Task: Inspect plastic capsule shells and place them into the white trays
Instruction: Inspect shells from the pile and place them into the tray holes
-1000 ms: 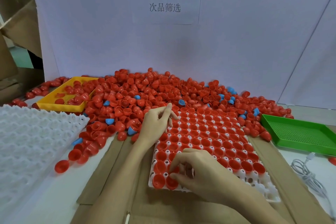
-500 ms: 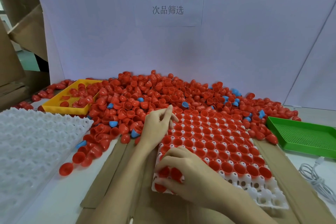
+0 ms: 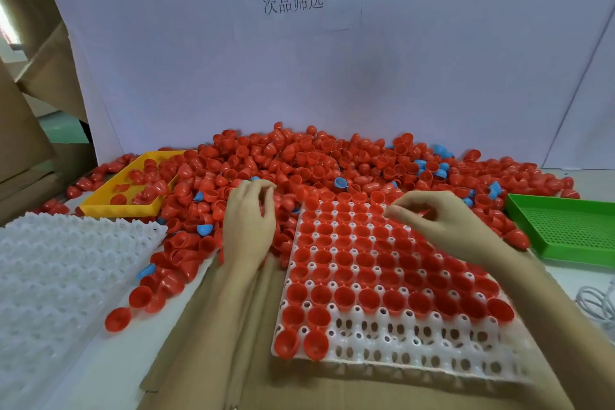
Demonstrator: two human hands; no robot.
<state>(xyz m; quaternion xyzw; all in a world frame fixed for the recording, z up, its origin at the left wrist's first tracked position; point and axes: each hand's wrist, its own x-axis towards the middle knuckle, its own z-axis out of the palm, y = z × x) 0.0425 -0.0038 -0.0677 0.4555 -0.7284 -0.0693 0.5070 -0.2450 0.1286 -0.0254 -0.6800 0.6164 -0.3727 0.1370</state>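
A big pile of red capsule shells [image 3: 299, 163], with a few blue shells [image 3: 340, 182] mixed in, lies at the back of the table. In front of it sits a white tray [image 3: 399, 354]. Red shells, open side up, fill most of its pockets; the near rows are largely bare. My left hand [image 3: 248, 226] reaches into the pile left of the tray, its fingers and thumb curled round a red shell. My right hand [image 3: 446, 223] hovers over the tray's far right part with fingers loosely curled and nothing visible between them.
A stack of empty white trays [image 3: 66, 263] lies at the left. A yellow tray [image 3: 119, 209] holding some red shells stands at the back left, a green perforated tray [image 3: 565, 229] at the right. A white cable [image 3: 595, 303] lies at the right edge. Cardboard [image 3: 216, 359] covers the table.
My right hand has left the tray's near left corner, where two more red shells now sit, and moved up to the far right. My left hand has slid left into the pile and curled.
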